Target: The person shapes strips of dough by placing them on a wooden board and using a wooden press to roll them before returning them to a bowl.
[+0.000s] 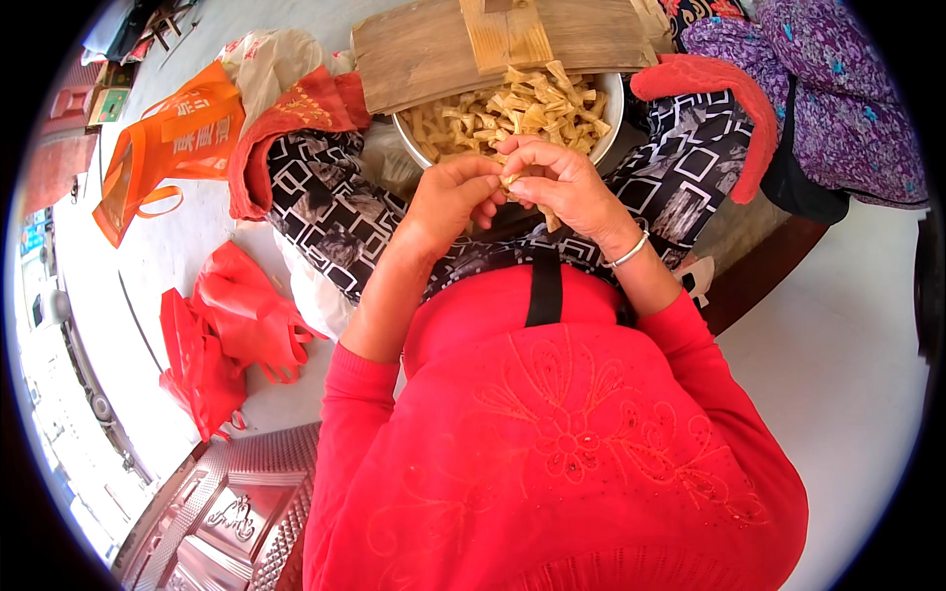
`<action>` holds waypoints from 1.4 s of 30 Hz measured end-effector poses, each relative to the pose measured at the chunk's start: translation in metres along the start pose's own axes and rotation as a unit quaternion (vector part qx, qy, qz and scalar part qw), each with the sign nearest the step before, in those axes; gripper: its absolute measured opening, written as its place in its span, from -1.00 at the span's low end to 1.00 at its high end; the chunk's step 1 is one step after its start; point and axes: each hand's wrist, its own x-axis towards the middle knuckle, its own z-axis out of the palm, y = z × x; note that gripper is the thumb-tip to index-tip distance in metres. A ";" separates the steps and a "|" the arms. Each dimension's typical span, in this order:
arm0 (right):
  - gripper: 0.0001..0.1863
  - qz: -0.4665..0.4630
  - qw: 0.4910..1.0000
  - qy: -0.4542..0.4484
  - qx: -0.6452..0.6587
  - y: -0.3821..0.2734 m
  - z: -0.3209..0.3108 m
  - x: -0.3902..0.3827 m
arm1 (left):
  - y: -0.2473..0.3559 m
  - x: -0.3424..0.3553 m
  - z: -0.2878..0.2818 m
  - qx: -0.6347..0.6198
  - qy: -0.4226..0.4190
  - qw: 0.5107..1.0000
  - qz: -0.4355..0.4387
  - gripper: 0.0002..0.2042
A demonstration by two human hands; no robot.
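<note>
My left hand (445, 202) and my right hand (570, 189) meet in front of me, fingertips pinched together around a small tan tofu skin knot (509, 181). A short end of a tan strip hangs below the right fingers. Just beyond my hands is a round metal basin (617, 110), heaped with similar yellowish-tan tofu skin knots (532, 103). The fingers partly hide the piece between them. A bracelet circles my right wrist.
A wooden board (414, 57) covers the far part of the basin. Red cloths (705, 74) drape over both knees. An orange bag (187, 128) and red bags (241, 295) lie on the floor at left. Purple floral fabric (838, 98) is at far right; a dark red embossed door (246, 502) at lower left.
</note>
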 end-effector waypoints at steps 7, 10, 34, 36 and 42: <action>-0.85 0.007 0.981 0.011 0.193 0.009 -0.003 -0.003 | 0.007 -0.006 0.010 0.003 -0.016 0.998 0.068 -0.90; -0.79 0.033 0.994 0.039 0.101 0.004 0.001 -0.002 | 0.002 -0.002 0.008 0.129 0.000 0.980 0.153 -0.91; -0.90 -0.011 0.964 0.004 -0.264 -0.044 -0.005 0.003 | 0.052 -0.024 -0.025 0.393 0.104 0.856 0.319 -0.73; -0.90 -0.025 0.962 0.003 -0.272 -0.048 -0.004 0.008 | 0.063 -0.016 -0.007 0.404 0.054 0.871 0.275 -0.69; -0.88 -0.022 0.965 0.037 -0.260 -0.073 -0.016 0.022 | 0.056 0.029 -0.009 0.107 -0.097 0.985 0.097 -0.83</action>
